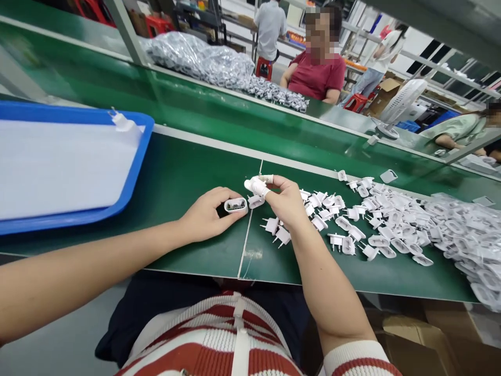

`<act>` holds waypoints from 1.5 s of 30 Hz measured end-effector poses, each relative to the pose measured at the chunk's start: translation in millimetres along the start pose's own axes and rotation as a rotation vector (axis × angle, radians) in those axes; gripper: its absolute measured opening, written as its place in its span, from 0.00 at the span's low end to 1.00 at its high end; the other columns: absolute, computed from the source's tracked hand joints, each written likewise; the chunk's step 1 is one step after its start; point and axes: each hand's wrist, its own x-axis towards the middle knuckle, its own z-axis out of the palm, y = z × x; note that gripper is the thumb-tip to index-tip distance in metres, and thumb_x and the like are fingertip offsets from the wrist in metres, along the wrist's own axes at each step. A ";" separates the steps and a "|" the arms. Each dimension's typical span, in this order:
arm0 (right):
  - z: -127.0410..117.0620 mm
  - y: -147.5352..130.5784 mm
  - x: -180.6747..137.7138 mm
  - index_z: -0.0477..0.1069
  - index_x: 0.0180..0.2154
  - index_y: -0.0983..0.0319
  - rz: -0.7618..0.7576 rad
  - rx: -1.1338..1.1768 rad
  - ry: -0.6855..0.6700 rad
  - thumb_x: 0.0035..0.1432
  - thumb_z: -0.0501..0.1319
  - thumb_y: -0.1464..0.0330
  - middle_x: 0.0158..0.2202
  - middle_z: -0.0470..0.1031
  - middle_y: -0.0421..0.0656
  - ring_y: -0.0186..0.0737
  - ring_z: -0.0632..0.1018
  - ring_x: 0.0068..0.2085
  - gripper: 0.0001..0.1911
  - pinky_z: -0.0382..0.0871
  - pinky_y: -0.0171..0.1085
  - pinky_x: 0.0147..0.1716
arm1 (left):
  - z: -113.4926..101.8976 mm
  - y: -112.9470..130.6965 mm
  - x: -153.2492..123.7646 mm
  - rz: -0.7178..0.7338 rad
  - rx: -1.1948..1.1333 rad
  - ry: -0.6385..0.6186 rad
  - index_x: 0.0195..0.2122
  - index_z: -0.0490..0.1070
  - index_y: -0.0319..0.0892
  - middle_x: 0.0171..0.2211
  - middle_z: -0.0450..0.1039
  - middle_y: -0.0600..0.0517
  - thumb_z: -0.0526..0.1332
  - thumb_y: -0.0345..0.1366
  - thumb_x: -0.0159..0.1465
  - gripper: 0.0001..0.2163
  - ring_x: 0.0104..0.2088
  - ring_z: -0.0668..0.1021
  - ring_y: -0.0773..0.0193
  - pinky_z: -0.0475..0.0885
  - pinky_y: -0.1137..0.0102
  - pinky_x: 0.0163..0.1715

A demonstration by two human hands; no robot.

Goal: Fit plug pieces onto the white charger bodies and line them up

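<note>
Striped red-and-white knitted top point(219, 339) fills the bottom edge, right under the lens, and both bare forearms reach out over it onto the green tabletop point(176, 172).

Left hand point(203, 215) first: it rests its heel on the tabletop, and its grip is closed around a white oval plastic shell point(236, 204). The shell lies sideways with its open mouth turned toward the other hand, so the dark inside shows and the opening is easy to get at.

Right hand point(287, 201) now: it is lifted just above the surface, wrist cocked. Its grip is pinched shut, thumb and forefinger on a small white plastic piece point(255, 186), and one fingertip appears to wear a white cover. The piece hovers just above and beside the shell's mouth, close but apart. Its exact shape I can't make out.

Just under that wrist lie loose white two-pin plug inserts point(274, 225), pins sticking up or sideways. They thicken to the right into a broad spread of white plastic parts point(383, 214), all within easy reach of the right arm. Farther right sits a heap of parts in clear plastic bags point(473, 245).

On the left is a blue plastic tray point(58, 218) lined with a white sheet point(58, 162), with one small white part point(122, 122) perched on its far corner.

Across the line a person in a red shirt point(317, 73) sits behind another bagged heap of pale parts point(203, 60).
</note>
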 end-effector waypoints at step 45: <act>13.8 0.9 -22.0 0.75 0.32 0.58 -0.700 -1.122 -0.012 0.62 0.67 0.72 0.26 0.72 0.36 0.41 0.75 0.37 0.05 0.64 0.44 0.51 | -6.0 -18.4 10.9 0.033 -0.295 -0.138 0.39 0.81 0.43 0.39 0.79 0.50 0.67 0.44 0.63 0.11 0.41 0.81 0.57 0.74 0.65 0.42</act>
